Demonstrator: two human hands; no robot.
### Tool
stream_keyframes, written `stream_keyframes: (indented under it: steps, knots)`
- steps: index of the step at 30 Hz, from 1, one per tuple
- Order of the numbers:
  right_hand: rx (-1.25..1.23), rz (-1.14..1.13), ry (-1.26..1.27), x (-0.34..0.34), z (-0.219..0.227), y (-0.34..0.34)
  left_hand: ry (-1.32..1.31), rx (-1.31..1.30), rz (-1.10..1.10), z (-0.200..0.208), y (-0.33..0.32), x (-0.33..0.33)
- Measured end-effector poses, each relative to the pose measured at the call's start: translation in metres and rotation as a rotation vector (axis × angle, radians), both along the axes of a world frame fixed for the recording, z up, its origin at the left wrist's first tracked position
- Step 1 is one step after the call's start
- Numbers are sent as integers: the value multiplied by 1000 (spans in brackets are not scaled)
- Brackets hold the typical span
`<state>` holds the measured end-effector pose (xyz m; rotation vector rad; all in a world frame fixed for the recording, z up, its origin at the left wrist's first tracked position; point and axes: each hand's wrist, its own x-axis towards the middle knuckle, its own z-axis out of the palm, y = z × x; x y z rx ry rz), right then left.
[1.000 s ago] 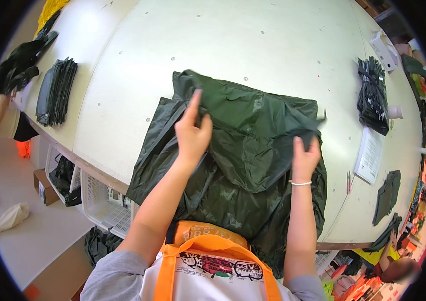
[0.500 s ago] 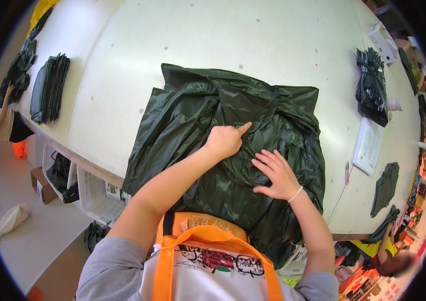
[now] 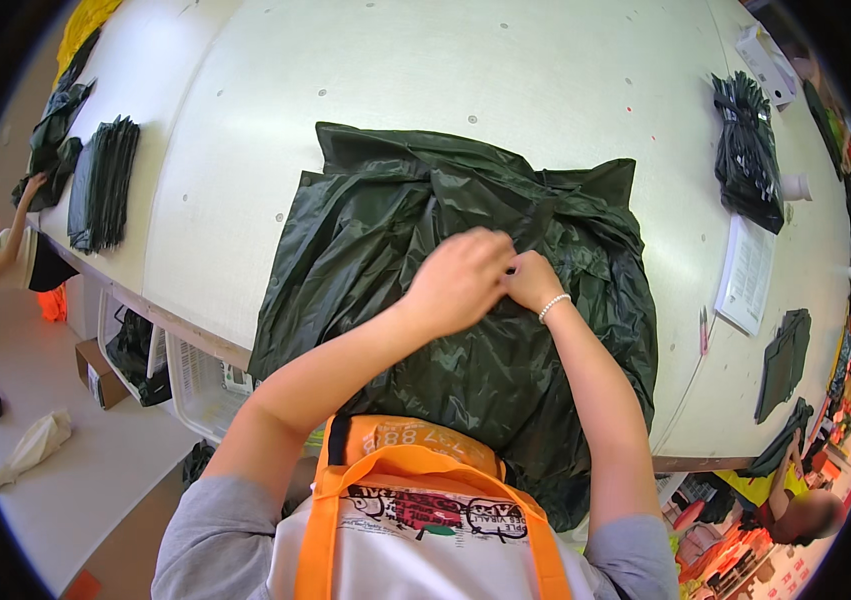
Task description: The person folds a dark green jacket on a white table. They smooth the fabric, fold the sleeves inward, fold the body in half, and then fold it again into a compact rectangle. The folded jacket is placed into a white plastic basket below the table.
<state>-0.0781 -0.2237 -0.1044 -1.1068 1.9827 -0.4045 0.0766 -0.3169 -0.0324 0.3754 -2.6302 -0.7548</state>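
A shiny dark green rain garment lies spread and wrinkled on the table in front of me, its lower part hanging over the near edge. Snaps dot its left edge. My left hand is over the middle of it, fingers curled down and slightly blurred. Against its fingertips, my right hand, with a beaded bracelet on the wrist, is closed in a pinch. A small dark spot shows between the two hands; whatever the fingertips hold is hidden.
Folded dark garments stand in a stack at the left. On the right are a tied dark bundle, a paper pad, pink-handled snips and a folded dark piece. Co-workers' arms show at both sides; white baskets sit below the table edge.
My left index finger, which was pointing, has curled in. My right hand, spread flat before, has moved up and left to meet the left hand and closed.
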Motion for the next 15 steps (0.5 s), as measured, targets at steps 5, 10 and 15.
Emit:
stream_keyframes:
  steps: [5, 10, 15]
  knots:
    - [-262, -307, -330, -37, 32, 36, -174, 164, -58, -36, 21, 8]
    - [-365, -746, 995, -223, -2, 225, 200, -35, 268, -7, -34, -46]
    - [46, -730, 840, -237, -32, 284, -213, -171, 511, -20, -72, -70]
